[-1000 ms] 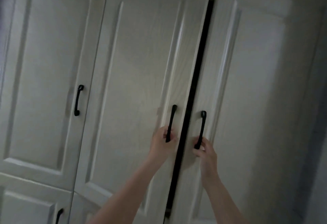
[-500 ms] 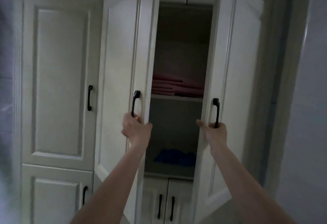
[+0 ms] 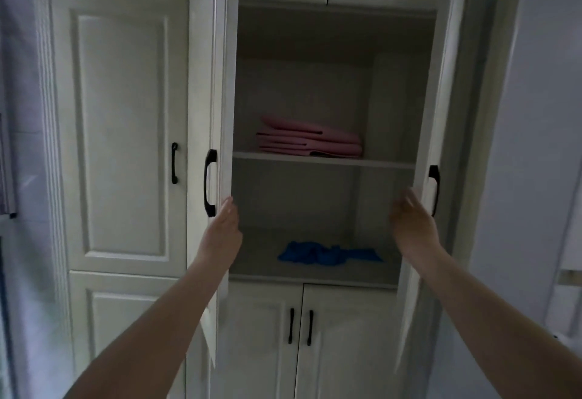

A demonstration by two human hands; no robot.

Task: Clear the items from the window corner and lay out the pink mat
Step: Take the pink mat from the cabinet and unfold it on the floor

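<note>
A folded pink mat (image 3: 310, 142) lies on the upper shelf (image 3: 387, 164) of the open white cupboard. Both cupboard doors stand swung out toward me. My left hand (image 3: 224, 225) is beside the inner edge of the left door (image 3: 220, 115), just below its black handle (image 3: 209, 183), fingers straight and holding nothing. My right hand (image 3: 411, 223) hovers with relaxed fingers next to the edge of the right door (image 3: 441, 99), off its handle (image 3: 434, 189). Both hands are below the mat and apart from it.
A crumpled blue cloth (image 3: 327, 253) lies on the lower shelf. Shut white cupboard doors with black handles surround the open compartment: a tall one on the left (image 3: 122, 134), a pair below (image 3: 299, 326), others above. A pale wall (image 3: 535, 115) runs along the right.
The two doors went from nearly shut to wide open. Both hands have let go of the handles and now sit by the door edges. The pink mat and blue cloth came into view.
</note>
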